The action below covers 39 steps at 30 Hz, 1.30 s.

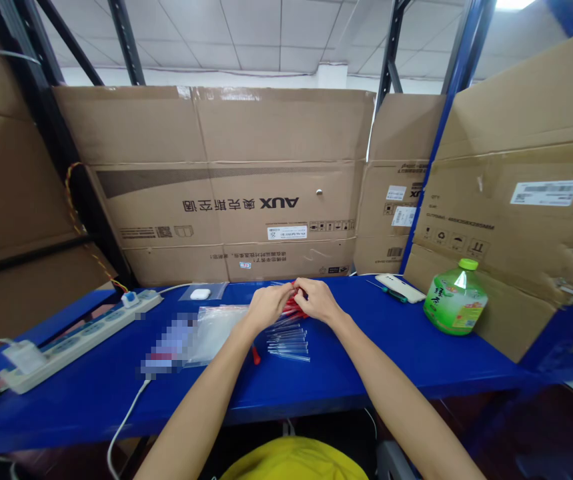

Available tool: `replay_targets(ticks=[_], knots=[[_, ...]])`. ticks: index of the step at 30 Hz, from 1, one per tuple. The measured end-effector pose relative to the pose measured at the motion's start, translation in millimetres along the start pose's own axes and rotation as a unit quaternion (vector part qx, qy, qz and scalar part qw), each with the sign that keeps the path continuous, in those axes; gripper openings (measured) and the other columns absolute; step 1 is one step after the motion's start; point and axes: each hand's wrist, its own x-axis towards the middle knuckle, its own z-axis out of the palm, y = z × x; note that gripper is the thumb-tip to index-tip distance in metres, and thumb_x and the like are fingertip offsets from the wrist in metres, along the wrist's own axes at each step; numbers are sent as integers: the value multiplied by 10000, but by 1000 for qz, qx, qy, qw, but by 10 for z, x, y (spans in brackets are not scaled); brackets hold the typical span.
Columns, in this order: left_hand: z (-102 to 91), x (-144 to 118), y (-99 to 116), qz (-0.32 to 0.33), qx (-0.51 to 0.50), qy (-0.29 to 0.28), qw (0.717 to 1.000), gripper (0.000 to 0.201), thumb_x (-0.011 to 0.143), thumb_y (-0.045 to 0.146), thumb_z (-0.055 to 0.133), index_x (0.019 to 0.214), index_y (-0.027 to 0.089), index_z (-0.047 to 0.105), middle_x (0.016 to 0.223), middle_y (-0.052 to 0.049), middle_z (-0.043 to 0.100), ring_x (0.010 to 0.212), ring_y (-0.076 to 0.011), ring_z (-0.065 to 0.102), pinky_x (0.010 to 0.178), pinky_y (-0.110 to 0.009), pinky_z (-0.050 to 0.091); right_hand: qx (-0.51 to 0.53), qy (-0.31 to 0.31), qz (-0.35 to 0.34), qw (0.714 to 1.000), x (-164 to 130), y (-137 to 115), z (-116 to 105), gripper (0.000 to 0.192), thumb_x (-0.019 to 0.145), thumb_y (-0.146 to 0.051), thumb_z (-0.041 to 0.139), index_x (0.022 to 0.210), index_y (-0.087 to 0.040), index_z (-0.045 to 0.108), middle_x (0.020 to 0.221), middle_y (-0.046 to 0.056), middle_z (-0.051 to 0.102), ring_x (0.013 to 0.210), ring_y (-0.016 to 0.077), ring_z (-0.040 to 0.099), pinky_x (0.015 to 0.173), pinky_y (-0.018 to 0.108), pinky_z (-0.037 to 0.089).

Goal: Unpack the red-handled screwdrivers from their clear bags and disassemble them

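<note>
My left hand and my right hand meet over the middle of the blue shelf. Both pinch a small bundle of clear tubes with red caps, fingers closed around it. Just in front of my hands lie several more clear tubes in a loose row. One red cap lies by my left forearm. A clear plastic bag lies flat to the left of my left hand.
A white power strip with cables runs along the left. A small white case sits at the back. A green drink bottle and a white phone stand right. Cardboard sheets wall the back and sides.
</note>
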Motion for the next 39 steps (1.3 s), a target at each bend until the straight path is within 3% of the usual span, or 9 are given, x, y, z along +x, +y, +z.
replay_targets(ticks=[5, 11, 15, 19, 22, 25, 28, 33, 39], knots=[[-24, 11, -26, -20, -4, 9, 1000, 392, 1062, 447, 282, 974, 252, 610, 859, -29, 725, 811, -190, 684, 639, -238, 359, 225, -47, 62, 971, 28, 62, -60, 326, 980, -433, 465, 802, -188, 585, 646, -32, 529, 588, 121, 448, 598, 241, 329], [-17, 23, 30, 26, -81, 20, 996, 417, 1060, 457, 283, 943, 235, 616, 748, -7, 666, 708, -163, 628, 645, -241, 346, 468, -163, 166, 853, 2, 114, -127, 488, 893, -670, 541, 748, -204, 525, 546, -66, 403, 474, 100, 344, 496, 237, 302], [-8, 18, 83, 22, -134, 45, 990, 439, 1057, 462, 274, 942, 217, 620, 732, -4, 633, 674, -146, 586, 656, -238, 361, 519, -137, 172, 826, 32, 105, -143, 501, 841, -690, 599, 704, -225, 472, 531, -78, 323, 475, 99, 275, 487, 243, 313], [-83, 1, 62, 1, -173, 95, 980, 456, 1057, 465, 264, 943, 198, 615, 766, -12, 634, 690, -137, 574, 694, -233, 390, 488, 32, 186, 852, 96, 319, -216, 460, 863, -683, 543, 743, -250, 444, 561, -64, 325, 496, 124, 294, 481, 248, 324], [-146, -2, 31, 19, -160, 81, 984, 438, 1050, 463, 307, 939, 203, 642, 828, -20, 680, 752, -145, 609, 717, -239, 396, 297, 118, 218, 922, 72, 609, -275, 431, 888, -647, 504, 812, -228, 571, 644, -17, 511, 562, 145, 430, 547, 261, 383], [-134, -2, 4, 51, -113, 4, 992, 394, 1022, 472, 399, 918, 228, 690, 901, -22, 723, 802, -157, 639, 715, -245, 403, 62, 79, 190, 977, -12, 815, -258, 256, 881, -457, 595, 854, -218, 684, 831, 32, 674, 763, 183, 581, 730, 294, 439], [-45, -12, -39, 68, -93, -86, 990, 288, 959, 457, 541, 885, 248, 725, 892, -16, 743, 799, -165, 661, 683, -241, 413, -49, -5, 172, 984, -85, 856, -171, 97, 838, -298, 684, 894, -237, 734, 914, 33, 726, 860, 193, 621, 789, 295, 435], [73, -31, -117, 67, -114, -164, 978, 131, 834, 391, 719, 872, 270, 752, 847, 11, 760, 769, -158, 690, 634, -234, 416, -82, -91, 156, 980, -130, 782, -47, 32, 806, -253, 745, 829, -241, 764, 792, 12, 726, 793, 177, 628, 736, 267, 419], [30, -40, -101, 62, -130, -196, 970, 137, 828, 402, 721, 878, 281, 761, 811, 23, 763, 714, -138, 686, 612, -222, 406, -89, -94, 142, 981, -118, 741, -82, 117, 828, -317, 736, 763, -222, 756, 729, 23, 705, 748, 176, 610, 699, 260, 393]])
